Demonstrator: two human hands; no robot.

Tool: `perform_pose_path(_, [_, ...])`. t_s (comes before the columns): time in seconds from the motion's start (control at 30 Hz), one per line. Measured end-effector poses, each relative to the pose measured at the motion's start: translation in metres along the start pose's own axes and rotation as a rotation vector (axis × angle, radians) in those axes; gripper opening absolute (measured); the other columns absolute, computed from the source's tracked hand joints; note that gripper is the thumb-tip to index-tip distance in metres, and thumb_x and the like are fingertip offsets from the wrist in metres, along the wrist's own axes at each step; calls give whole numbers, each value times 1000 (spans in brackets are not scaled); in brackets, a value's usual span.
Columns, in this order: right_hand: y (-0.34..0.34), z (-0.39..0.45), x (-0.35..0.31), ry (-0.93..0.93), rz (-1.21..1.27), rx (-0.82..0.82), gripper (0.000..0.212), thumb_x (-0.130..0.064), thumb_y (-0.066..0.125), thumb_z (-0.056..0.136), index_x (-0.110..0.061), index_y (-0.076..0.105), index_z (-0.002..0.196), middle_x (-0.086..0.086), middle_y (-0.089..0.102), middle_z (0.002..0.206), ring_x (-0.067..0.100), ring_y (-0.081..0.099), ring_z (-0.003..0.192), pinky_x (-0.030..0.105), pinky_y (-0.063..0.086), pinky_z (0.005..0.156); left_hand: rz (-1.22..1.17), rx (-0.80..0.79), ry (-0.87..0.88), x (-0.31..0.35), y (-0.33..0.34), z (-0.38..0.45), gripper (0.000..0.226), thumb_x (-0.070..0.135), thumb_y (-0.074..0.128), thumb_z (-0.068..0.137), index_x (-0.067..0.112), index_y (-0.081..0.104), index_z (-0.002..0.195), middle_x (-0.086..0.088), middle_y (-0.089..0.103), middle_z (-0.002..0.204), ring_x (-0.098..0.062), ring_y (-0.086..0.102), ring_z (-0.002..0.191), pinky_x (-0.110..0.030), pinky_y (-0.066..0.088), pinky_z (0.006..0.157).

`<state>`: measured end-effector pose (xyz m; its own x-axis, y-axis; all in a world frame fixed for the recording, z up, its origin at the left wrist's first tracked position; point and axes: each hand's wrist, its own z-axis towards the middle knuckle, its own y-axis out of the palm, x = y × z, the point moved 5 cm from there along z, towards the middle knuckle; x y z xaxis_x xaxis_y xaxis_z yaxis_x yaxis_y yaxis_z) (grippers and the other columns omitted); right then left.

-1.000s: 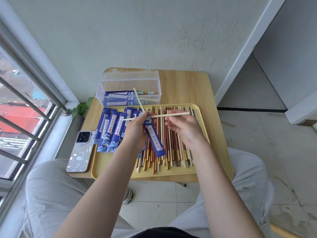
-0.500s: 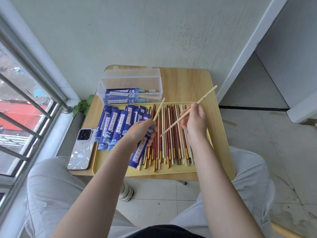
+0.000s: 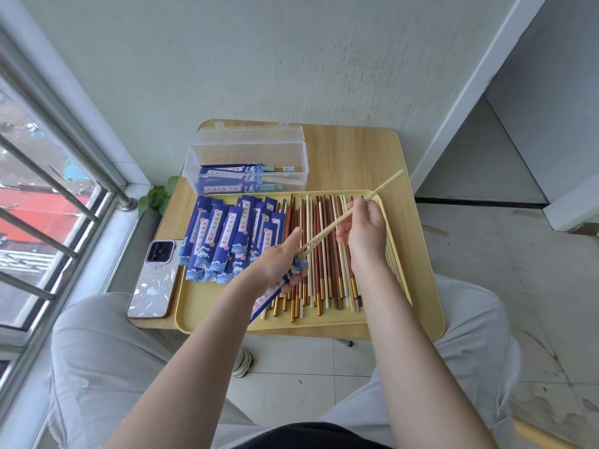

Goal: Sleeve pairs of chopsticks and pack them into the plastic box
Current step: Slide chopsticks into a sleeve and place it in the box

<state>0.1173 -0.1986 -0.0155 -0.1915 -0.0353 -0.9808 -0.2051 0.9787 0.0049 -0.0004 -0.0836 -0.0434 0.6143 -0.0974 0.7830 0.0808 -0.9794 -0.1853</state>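
Head view, steeply down, seemingly close

Small wooden table [image 3: 350, 150] by the wall: clear plastic box [image 3: 246, 163] at back, yellow tray [image 3: 223, 306] in front, phone [image 3: 155, 280] at left edge.

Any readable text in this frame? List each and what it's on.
"欢迎光临": white strip on the blue paper sleeves lying on the yellow tray.
Sleeve in the left hand: red print, too angled to read.
Sleeved pairs in the plastic box: print too small to read.
Phone: no legible text.
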Motion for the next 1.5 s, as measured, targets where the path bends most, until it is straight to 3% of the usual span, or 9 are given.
perform_pose_path(0.17, [-4,2,0,8,-76,29,31,-31,41,108,-13,61,93,-1,52,63,5,47,46,17,42,45,7,12,24,-1,-1,2,76,67,13,101,10,52,67,-3,49,52,-17,43,43,-31,46,60])
perform_pose_path(0.47, [-7,3,-3,-14,-86,30,30,-29,41,108,-17,58,87,-5,53,58,4,49,44,23,44,48,98,13,44,0,-3,2,79,66,11,101,9,53,66,-3,48,50,-17,42,42,-29,46,62])
perform_pose_path(0.73, [11,-6,2,27,-261,-273,17,-27,60,100,-22,73,109,-1,70,96,11,65,91,33,56,84,68,55,91,9,1,1,72,61,18,103,7,54,74,-1,49,50,-16,42,41,-29,46,59])
perform_pose_path(0.83, [11,-3,3,43,-219,-275,44,-18,69,94,-23,58,136,3,68,112,15,69,100,43,58,94,60,57,100,8,-2,0,65,61,26,103,8,54,76,-5,52,56,-17,43,43,-30,47,61])
perform_pose_path(0.93, [7,0,-1,46,-98,-179,71,-15,68,95,-23,30,154,-3,71,102,14,73,95,45,59,92,-11,23,124,7,-4,0,36,47,45,102,13,54,96,-9,59,67,-17,45,44,-30,45,56])
perform_pose_path(1.2, [-6,3,-4,-61,-80,-13,96,-16,75,89,-40,12,157,-5,75,92,11,74,86,45,59,91,167,52,217,18,-5,0,17,27,63,98,11,56,93,3,54,54,-12,44,42,-26,44,51])
perform_pose_path(1.27, [-6,6,-2,-46,-72,-34,90,-15,77,87,-42,23,153,-1,74,99,15,75,86,44,61,84,211,73,219,20,-6,2,17,27,64,97,12,57,92,3,53,53,-11,44,41,-25,44,50])
perform_pose_path(1.4, [4,5,-6,-43,-52,-93,29,-7,63,97,-19,60,123,8,73,102,21,76,83,33,62,67,232,122,237,26,-13,4,18,26,64,97,13,55,87,2,51,55,-9,43,39,-21,42,44])
perform_pose_path(1.5, [14,4,-9,-49,-77,-105,13,-11,57,101,-11,67,109,8,74,99,24,75,81,30,61,61,262,204,232,29,-25,8,18,28,67,94,15,57,87,-1,53,61,-9,46,43,-22,42,45])
